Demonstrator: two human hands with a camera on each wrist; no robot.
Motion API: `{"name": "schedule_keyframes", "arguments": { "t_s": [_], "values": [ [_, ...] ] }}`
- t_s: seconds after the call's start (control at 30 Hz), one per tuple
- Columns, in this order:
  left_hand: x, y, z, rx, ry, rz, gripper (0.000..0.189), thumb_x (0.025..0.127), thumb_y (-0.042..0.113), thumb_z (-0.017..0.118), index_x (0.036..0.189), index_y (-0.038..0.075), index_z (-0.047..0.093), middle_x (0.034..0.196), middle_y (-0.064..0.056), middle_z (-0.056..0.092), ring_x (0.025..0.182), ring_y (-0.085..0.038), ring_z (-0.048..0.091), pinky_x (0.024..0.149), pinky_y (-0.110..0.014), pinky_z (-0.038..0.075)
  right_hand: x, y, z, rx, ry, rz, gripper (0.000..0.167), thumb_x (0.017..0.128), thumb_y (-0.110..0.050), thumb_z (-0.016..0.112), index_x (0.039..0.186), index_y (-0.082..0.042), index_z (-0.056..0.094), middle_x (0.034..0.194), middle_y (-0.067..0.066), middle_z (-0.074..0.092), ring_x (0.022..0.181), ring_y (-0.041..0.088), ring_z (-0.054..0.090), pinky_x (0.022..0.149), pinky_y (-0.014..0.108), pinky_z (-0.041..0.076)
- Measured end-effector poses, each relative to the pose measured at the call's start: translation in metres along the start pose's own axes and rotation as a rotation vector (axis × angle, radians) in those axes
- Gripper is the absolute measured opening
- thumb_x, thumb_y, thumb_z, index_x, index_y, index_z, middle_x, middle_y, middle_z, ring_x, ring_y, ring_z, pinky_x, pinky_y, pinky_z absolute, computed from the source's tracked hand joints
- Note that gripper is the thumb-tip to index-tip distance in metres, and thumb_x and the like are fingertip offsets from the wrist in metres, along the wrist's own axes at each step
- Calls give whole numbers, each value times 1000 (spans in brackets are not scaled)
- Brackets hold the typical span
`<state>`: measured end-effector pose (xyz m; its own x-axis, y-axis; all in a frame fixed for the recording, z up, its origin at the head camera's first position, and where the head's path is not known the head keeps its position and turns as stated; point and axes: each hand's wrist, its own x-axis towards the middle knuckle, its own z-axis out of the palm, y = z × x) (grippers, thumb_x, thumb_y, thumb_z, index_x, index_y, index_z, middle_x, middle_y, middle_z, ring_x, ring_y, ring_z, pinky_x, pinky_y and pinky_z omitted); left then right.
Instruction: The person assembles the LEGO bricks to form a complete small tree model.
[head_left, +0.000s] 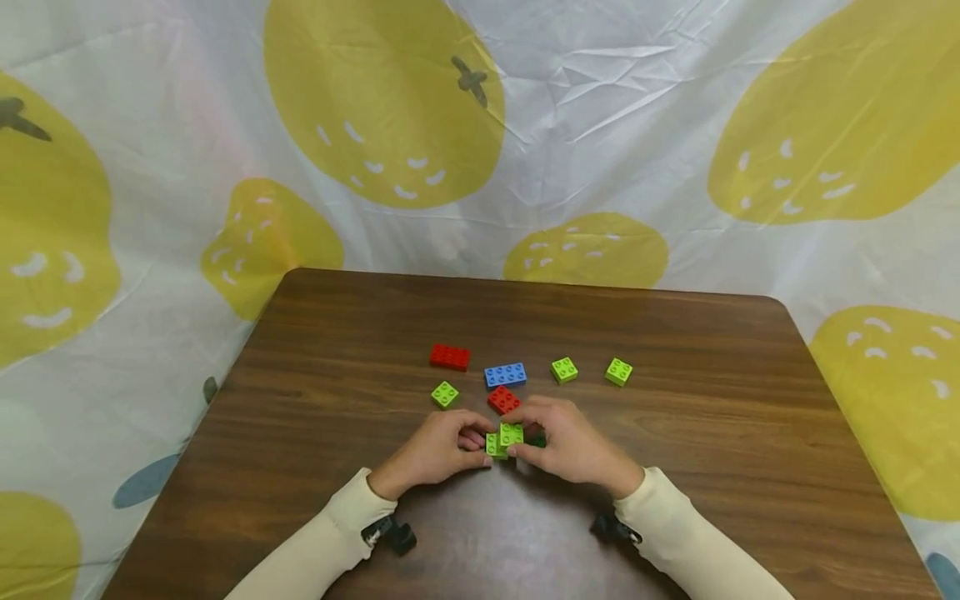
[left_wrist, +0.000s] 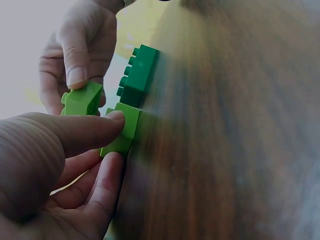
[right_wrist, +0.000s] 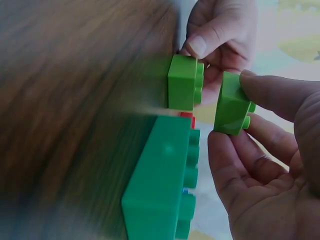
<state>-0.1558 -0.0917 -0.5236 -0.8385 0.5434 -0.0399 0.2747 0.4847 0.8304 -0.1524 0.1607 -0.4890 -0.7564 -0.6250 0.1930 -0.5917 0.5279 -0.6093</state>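
Note:
My left hand (head_left: 438,446) pinches a lime-green toy building brick (right_wrist: 181,82) between thumb and fingertips, down on the wooden table. In my right hand (head_left: 566,442) is a second lime-green brick (right_wrist: 233,105), gripped by thumb and fingers with its studs up. This one hovers a little above the left-hand brick, with a gap between them in the right wrist view. A longer dark green brick (left_wrist: 138,75) rests on the table beside the left-hand brick; the right hand mostly hides it in the head view.
Just beyond the hands lies a red brick (head_left: 504,400), with a blue brick (head_left: 506,375) behind it. A longer red brick (head_left: 450,357) is farther left. Loose lime-green bricks sit at left (head_left: 445,394), centre right (head_left: 564,370) and right (head_left: 618,372). Patterned cloth (head_left: 420,242) hangs behind the table.

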Motion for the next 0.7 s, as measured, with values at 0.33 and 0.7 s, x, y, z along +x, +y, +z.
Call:
{"name": "schedule_keyframes", "arguments": {
  "t_s": [0.33,0.7],
  "values": [
    [2,0,3,-26,14,-2,41,87,15,89,124,5,74,112,-6,75,95,-13,74,81,-19,60,8,-6,9,-8,-46,16,39,91,-23,85,127,-13,77,104,-6,71,81,15,63,71,22,50],
    [1,-1,3,-47,7,-13,42,87,12,88,125,4,72,110,-7,74,96,-14,73,81,-20,60,12,-9,16,-23,-27,11,38,87,-19,88,123,-10,78,97,-5,70,78,12,62,68,21,49]
  ]
}}
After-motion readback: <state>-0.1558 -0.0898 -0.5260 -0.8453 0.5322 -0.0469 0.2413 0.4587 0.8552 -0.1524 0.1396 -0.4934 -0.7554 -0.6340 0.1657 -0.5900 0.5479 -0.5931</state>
